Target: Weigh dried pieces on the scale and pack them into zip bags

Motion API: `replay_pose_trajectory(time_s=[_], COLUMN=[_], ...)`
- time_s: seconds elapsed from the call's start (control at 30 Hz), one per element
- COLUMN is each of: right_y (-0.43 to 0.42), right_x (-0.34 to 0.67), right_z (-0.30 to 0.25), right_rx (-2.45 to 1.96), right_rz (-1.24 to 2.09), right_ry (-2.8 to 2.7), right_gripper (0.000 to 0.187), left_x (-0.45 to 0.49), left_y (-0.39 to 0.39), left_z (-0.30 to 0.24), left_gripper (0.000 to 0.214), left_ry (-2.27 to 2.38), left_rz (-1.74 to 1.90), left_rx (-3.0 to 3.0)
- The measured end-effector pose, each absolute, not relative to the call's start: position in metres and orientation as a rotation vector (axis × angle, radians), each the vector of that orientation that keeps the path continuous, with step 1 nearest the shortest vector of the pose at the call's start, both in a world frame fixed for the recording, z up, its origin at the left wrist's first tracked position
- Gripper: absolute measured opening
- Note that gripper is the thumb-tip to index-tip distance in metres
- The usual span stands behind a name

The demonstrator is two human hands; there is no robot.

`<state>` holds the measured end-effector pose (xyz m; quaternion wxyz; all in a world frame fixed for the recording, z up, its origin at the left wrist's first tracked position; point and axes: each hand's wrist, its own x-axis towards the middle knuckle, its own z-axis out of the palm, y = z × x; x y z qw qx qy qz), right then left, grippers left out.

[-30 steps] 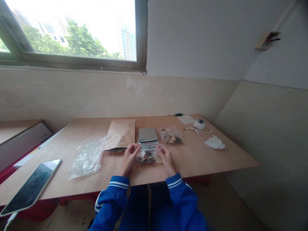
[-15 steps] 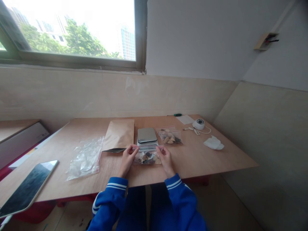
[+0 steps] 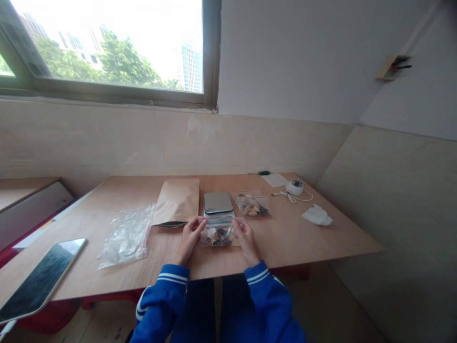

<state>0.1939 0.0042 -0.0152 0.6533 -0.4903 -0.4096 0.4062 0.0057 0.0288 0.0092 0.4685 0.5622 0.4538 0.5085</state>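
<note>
hands (image 3: pixel 190 238) pinching zip bag (image 3: pixel 218 235) by top edge, plain brown pouch (image 3: pixel 178 201), scale (image 3: pixel 217 202) beyond

The single view looks from the wearer's head, over the near edge of the wooden table (image 3: pixel 296 243), facing forward and down. It sits above and near the left hand (image 3: pixel 190 236) and right hand (image 3: pixel 247 237), which show small at lower centre, with blue sleeves (image 3: pixel 167 295) running in from the bottom edge. The wide field reaches the tiled wall (image 3: pixel 250 145) ahead and the window (image 3: pixel 117 59) at upper left.
</note>
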Motion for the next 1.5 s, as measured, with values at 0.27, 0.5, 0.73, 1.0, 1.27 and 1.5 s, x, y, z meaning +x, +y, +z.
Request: replay_pose_trajectory(time_s=[0.27, 0.5, 0.73, 1.0, 1.27, 1.5], right_y=[0.004, 0.005, 0.003, 0.004, 0.003, 0.005], right_x=[0.192, 0.194, 0.192, 0.193, 0.193, 0.193], right_z=[-0.012, -0.018, -0.01, -0.015, -0.015, -0.02], right_rx=[-1.135, -1.13, -1.136, -1.122, -1.144, -1.137], right_rz=[0.874, 0.866, 0.86, 0.877, 0.824, 0.796], right_ry=[-0.967, -0.979, -0.968, -0.918, -1.0, -1.026], right_gripper=[0.032, 0.031, 0.032, 0.033, 0.029, 0.028], left_x=[0.007, 0.007, 0.006, 0.006, 0.006, 0.005], left_y=[0.026, 0.03, 0.03, 0.029, 0.029, 0.03], left_z=[0.013, 0.004, 0.001, 0.008, 0.005, 0.0], left_gripper=[0.036, 0.035, 0.037, 0.04, 0.032, 0.03], left_ry=[1.129, 1.146, 1.178, 1.091, 1.12, 1.124], left_rz=[1.289, 1.299, 1.281, 1.176, 1.195, 1.223], left_rx=[1.353, 1.388, 1.404, 1.45, 1.514, 1.543])
